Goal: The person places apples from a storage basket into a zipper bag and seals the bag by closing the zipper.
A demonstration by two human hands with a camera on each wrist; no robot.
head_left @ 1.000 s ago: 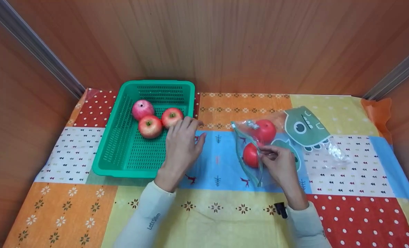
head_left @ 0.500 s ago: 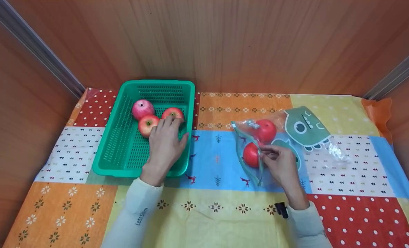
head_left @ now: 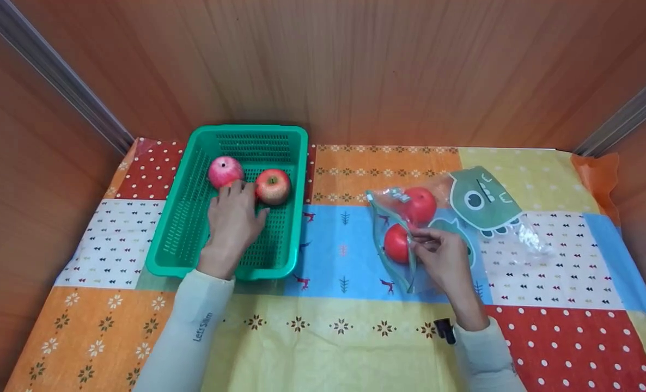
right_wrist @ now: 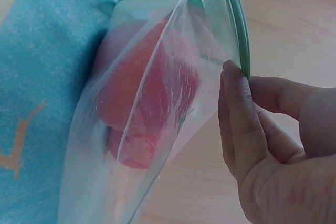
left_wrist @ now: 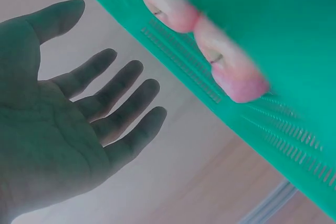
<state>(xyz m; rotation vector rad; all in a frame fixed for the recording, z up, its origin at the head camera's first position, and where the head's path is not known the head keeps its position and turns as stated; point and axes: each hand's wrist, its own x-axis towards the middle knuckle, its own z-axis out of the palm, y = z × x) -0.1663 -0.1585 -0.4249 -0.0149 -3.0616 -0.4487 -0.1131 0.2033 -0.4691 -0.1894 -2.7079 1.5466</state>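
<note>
My left hand (head_left: 233,220) is inside the green basket (head_left: 155,269), over one apple that it mostly hides in the head view. Its fingers look spread and relaxed in the left wrist view, apart from the apples (left_wrist: 231,61) there. A pinkish apple (head_left: 225,170) lies just beyond the fingertips, and a red-yellow apple (head_left: 273,188) sits to their right. With thumb and fingertips, my right hand (head_left: 444,256) pinches the green zip edge of a clear zip bag (right_wrist: 84,182), holding its mouth apart. Two round red fruits (head_left: 420,206) lie inside the bag.
A patchwork-patterned cloth (head_left: 334,348) covers the table. Wood-grain panels (head_left: 355,71) enclose the back and sides. The bag's far part, printed with a green cartoon face (head_left: 483,198), lies flat to the right. An orange cloth fold (head_left: 598,182) stands at the right edge.
My left hand has moved left from the basket's right rim, past the right-hand apple, to the front left apple. The right hand and the bag have stayed in place.
</note>
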